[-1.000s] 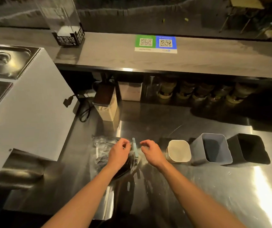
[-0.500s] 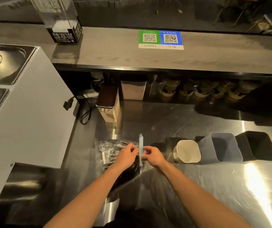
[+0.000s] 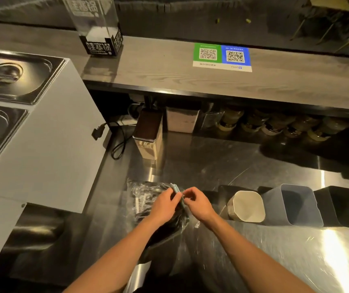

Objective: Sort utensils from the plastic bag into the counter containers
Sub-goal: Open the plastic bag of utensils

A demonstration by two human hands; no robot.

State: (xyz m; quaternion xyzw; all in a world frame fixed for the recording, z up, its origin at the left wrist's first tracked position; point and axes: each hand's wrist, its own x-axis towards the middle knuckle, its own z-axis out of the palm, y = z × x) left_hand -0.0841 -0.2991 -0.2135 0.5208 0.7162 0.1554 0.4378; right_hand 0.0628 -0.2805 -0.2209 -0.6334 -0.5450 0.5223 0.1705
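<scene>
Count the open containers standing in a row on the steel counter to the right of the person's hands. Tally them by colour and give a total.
White container: 1
Grey-blue container: 1
Black container: 1
Total: 3

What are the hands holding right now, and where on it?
The left hand and right hand both pinch a pale blue utensil around its upper part, above the plastic bag.
</scene>
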